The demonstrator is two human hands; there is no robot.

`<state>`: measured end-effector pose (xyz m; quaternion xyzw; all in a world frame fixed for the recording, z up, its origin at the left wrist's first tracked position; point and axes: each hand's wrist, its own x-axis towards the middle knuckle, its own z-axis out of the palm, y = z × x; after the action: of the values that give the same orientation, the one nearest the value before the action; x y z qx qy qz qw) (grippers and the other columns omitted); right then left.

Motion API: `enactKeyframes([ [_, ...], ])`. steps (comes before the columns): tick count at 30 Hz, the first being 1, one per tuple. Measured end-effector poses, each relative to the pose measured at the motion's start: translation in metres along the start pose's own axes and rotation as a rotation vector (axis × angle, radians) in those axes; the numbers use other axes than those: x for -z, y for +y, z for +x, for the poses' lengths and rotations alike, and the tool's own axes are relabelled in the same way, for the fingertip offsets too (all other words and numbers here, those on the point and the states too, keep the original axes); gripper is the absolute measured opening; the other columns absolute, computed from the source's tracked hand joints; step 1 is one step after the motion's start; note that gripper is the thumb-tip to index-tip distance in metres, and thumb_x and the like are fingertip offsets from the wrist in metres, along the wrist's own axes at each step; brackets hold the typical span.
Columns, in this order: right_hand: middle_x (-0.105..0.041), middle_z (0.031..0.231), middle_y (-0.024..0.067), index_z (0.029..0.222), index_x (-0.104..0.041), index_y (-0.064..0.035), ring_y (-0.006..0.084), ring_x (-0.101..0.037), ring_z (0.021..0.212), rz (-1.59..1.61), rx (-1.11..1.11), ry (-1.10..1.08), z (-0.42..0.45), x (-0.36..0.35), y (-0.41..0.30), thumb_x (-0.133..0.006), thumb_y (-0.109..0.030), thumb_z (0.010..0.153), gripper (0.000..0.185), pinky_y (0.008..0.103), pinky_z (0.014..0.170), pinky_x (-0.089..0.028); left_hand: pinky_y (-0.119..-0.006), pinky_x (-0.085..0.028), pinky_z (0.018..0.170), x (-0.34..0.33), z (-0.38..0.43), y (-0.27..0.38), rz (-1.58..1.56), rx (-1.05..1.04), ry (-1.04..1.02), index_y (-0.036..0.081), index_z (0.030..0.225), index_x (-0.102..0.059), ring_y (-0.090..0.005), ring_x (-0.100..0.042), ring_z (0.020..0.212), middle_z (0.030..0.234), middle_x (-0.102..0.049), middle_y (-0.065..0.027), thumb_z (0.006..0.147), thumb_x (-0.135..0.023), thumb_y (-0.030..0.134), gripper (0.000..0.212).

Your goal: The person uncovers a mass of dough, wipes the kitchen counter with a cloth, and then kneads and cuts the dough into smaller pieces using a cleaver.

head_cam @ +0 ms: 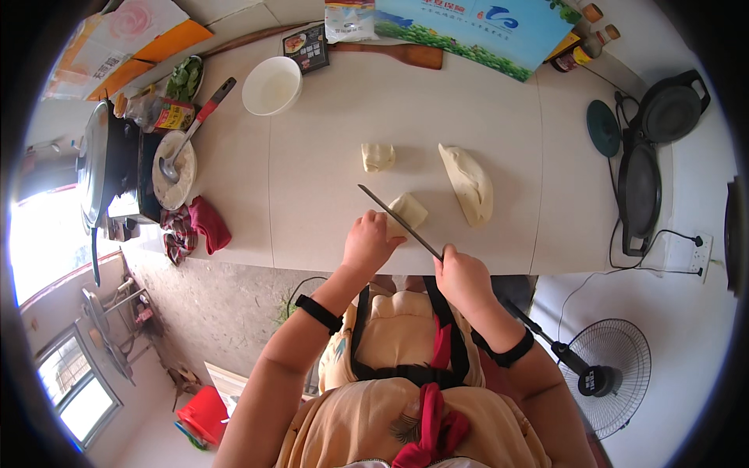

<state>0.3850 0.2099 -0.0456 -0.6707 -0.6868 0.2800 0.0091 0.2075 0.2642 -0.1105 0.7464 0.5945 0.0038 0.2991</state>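
Note:
My right hand (pixel 462 275) grips the handle end of a knife (pixel 398 219), seen nearly edge-on as a dark slanting line. The blade lies across a piece of dough (pixel 411 209) near the counter's front edge; whether it has cut through cannot be told. With its fingers on the near left part of that same dough, my left hand (pixel 370 243) steadies it beside the blade. Farther back sits a small folded dough block (pixel 378 157). To the right rests a longer, crescent-shaped dough piece (pixel 470 186), touched by neither hand.
On the counter (pixel 327 222), a white bowl (pixel 272 86) stands at the back left. A ladle (pixel 175 164) rests in a floury bowl (pixel 182 184) near a red cloth (pixel 209 224). A wooden spatula (pixel 404 54) lies behind. At right sits an opened electric griddle (pixel 641 175) with cords.

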Motion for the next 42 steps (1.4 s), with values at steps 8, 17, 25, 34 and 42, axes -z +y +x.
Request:
enactKeyframes([
  [8,-0.058,0.055,0.0144,0.072,-0.050,-0.0021,0.0320,-0.059,0.052,-0.041,-0.049,-0.028,0.009,-0.007,-0.003,-0.056,-0.013,0.078,0.014,0.0419,0.048,-0.048,-0.040,-0.047,0.077,-0.002,0.001,0.002,0.031,-0.002,-0.026,0.000,0.100,-0.056,-0.0315,-0.055,0.092,0.099,-0.055,-0.0140,0.073,-0.067,0.038,0.047],
  [17,-0.060,0.060,0.0170,0.075,-0.054,-0.0018,0.0350,-0.061,0.057,0.001,-0.099,-0.068,0.037,-0.034,-0.002,-0.054,-0.012,0.078,0.011,0.0438,0.053,-0.050,-0.036,-0.049,0.071,-0.003,0.002,0.004,0.072,-0.033,0.001,0.001,0.094,-0.053,-0.0281,-0.057,0.084,0.091,-0.054,-0.0111,0.072,-0.068,0.035,0.043],
  [25,-0.058,0.057,0.0153,0.070,-0.054,-0.0045,0.0361,-0.058,0.055,0.107,0.000,0.103,0.042,-0.038,0.016,-0.057,-0.024,0.082,0.022,0.0444,0.050,-0.047,-0.035,-0.048,0.076,-0.002,0.002,-0.014,0.003,-0.083,0.067,0.000,0.095,-0.054,-0.0291,-0.057,0.088,0.095,-0.056,-0.0120,0.068,-0.071,0.041,0.052],
  [34,-0.054,0.054,0.0168,0.071,-0.052,-0.0034,0.0359,-0.055,0.051,0.405,-0.103,0.420,0.009,0.019,0.034,-0.059,-0.029,0.084,0.029,0.0414,0.046,-0.042,-0.038,-0.048,0.082,0.049,0.031,0.000,-0.278,-0.043,-0.084,0.000,0.114,-0.051,-0.0306,-0.054,0.104,0.107,-0.057,-0.0195,0.069,-0.072,0.042,0.065],
  [42,-0.053,0.055,0.0176,0.071,-0.051,-0.0021,0.0361,-0.055,0.052,0.437,-0.270,0.482,-0.032,0.030,0.067,-0.058,-0.029,0.084,0.031,0.0394,0.047,-0.042,-0.042,-0.049,0.079,0.014,0.064,0.045,0.298,-0.104,-0.295,0.011,0.115,-0.052,-0.0365,-0.051,0.099,0.106,-0.049,-0.0170,0.063,-0.074,0.035,0.061],
])
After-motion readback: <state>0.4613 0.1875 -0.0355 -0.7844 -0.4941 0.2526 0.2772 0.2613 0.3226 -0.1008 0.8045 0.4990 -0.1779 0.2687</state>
